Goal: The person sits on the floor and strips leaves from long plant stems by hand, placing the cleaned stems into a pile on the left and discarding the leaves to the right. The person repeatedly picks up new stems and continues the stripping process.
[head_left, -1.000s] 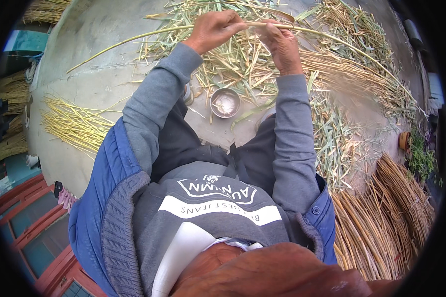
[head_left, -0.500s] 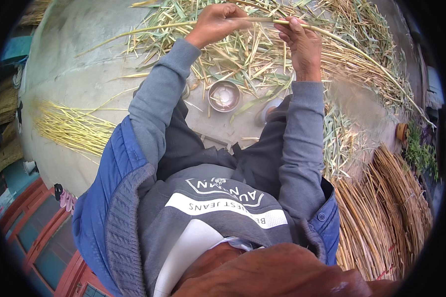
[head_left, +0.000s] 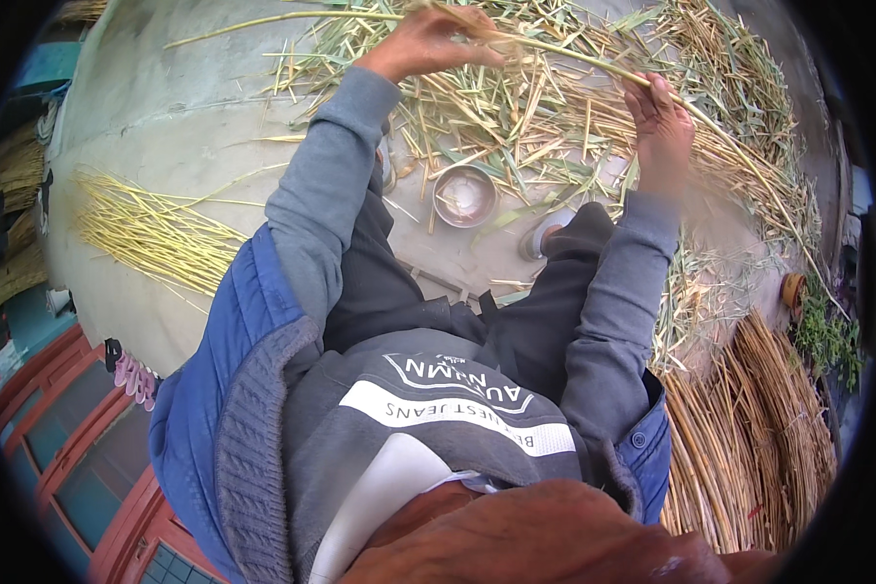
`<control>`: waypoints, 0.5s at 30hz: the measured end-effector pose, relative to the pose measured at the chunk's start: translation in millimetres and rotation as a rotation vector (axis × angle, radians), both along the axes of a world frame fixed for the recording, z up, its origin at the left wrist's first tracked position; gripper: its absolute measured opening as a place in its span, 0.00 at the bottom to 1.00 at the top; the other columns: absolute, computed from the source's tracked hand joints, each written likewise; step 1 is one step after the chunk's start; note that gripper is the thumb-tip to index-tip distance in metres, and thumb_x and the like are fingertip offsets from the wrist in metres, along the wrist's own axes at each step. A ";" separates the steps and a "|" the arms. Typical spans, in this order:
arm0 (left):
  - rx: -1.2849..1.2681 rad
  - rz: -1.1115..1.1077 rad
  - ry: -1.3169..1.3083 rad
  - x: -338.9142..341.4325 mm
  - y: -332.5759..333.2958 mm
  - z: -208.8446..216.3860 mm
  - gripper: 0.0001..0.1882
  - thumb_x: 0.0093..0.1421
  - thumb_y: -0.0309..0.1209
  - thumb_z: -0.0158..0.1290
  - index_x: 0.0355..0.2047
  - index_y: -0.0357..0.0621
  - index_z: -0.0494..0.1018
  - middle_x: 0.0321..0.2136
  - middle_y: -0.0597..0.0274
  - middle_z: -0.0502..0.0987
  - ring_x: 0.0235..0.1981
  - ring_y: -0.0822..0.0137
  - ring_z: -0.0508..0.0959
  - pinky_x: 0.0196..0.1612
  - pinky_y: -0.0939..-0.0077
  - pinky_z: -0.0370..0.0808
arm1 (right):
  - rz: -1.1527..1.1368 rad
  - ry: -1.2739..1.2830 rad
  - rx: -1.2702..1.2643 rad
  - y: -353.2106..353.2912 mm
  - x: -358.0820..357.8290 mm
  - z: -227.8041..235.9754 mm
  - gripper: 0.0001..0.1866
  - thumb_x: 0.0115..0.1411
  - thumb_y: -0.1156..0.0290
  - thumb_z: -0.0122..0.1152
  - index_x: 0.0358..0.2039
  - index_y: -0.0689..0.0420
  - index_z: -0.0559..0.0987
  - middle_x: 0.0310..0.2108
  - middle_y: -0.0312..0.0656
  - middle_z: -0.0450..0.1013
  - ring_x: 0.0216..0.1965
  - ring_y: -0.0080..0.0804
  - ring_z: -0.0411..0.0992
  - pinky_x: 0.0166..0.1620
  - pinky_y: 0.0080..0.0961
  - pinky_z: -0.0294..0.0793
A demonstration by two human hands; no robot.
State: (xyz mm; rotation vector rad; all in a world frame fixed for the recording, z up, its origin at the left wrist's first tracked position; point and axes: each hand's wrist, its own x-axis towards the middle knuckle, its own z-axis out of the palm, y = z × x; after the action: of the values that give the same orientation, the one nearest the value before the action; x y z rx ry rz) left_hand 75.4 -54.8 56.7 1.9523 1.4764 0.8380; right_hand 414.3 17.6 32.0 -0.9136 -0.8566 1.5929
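Note:
A long, thin reed stalk (head_left: 576, 56) stretches across the top of the view, its far right end bending down. My left hand (head_left: 436, 43) is closed around it near the middle, slightly blurred by motion. Farther right, my right hand (head_left: 662, 125) pinches the same stalk between thumb and fingers. Beneath both hands spreads a heap of stripped green leaves and dry straw (head_left: 516, 117). Between my feet stands a round metal bowl (head_left: 464, 196) with something pale inside.
A bundle of peeled yellow stalks (head_left: 151, 234) lies on the concrete floor at left. Thick bundles of brown reeds (head_left: 749, 448) rest at lower right, near a clay pot (head_left: 793, 290) and a green plant (head_left: 827, 341). Red-framed glass doors (head_left: 97, 467) are at lower left.
My right hand has slid right and down along the stalk, away from my left hand. The gap between the hands has widened, and the stalk's left part sits higher.

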 end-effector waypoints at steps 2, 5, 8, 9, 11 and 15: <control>0.115 -0.011 0.183 -6.7 2.1 -2.7 0.21 0.56 0.45 0.67 0.45 0.46 0.84 0.39 0.59 0.85 0.44 0.61 0.83 0.50 0.67 0.78 | 0.005 -0.022 -0.011 -0.2 -0.5 0.2 0.12 0.67 0.71 0.63 0.47 0.65 0.79 0.42 0.51 0.82 0.45 0.43 0.83 0.43 0.24 0.87; 0.186 -0.017 0.253 -9.6 7.1 -10.3 0.19 0.58 0.43 0.67 0.44 0.44 0.84 0.37 0.58 0.85 0.40 0.63 0.84 0.47 0.68 0.79 | -0.009 -0.036 -0.016 0.8 -2.0 0.6 0.12 0.68 0.71 0.63 0.46 0.65 0.79 0.42 0.52 0.82 0.44 0.43 0.83 0.43 0.25 0.87; 0.196 -0.029 -0.003 -4.3 7.9 -19.6 0.15 0.60 0.39 0.66 0.42 0.43 0.85 0.35 0.60 0.86 0.35 0.67 0.84 0.41 0.70 0.79 | -0.020 0.000 -0.006 4.6 -0.1 0.1 0.11 0.68 0.71 0.63 0.45 0.65 0.79 0.42 0.53 0.82 0.44 0.44 0.83 0.43 0.26 0.87; 0.177 -0.025 -0.116 -3.1 8.5 -21.7 0.14 0.61 0.38 0.65 0.41 0.43 0.85 0.34 0.60 0.86 0.34 0.69 0.83 0.39 0.70 0.79 | -0.003 0.001 0.003 5.6 1.7 0.0 0.11 0.67 0.71 0.63 0.46 0.65 0.79 0.42 0.53 0.82 0.45 0.44 0.83 0.44 0.27 0.87; 0.106 0.002 -0.253 -1.3 10.3 -24.8 0.12 0.61 0.37 0.66 0.41 0.43 0.85 0.33 0.62 0.85 0.33 0.72 0.83 0.37 0.72 0.78 | 0.007 0.007 0.018 7.2 5.8 -0.1 0.11 0.67 0.71 0.63 0.46 0.65 0.79 0.43 0.54 0.81 0.45 0.44 0.83 0.45 0.28 0.87; -0.204 0.269 -0.704 -6.1 20.7 -24.8 0.09 0.62 0.34 0.65 0.32 0.41 0.80 0.30 0.63 0.83 0.30 0.73 0.81 0.36 0.76 0.79 | 0.048 0.012 0.125 5.0 15.1 3.2 0.11 0.67 0.73 0.62 0.47 0.66 0.79 0.43 0.55 0.81 0.46 0.46 0.82 0.48 0.32 0.87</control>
State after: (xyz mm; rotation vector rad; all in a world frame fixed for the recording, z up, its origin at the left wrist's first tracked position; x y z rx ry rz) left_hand 69.3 -34.1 31.8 1.1384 1.3211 1.2690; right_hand 429.4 22.6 35.2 -0.7988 -0.9647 1.5656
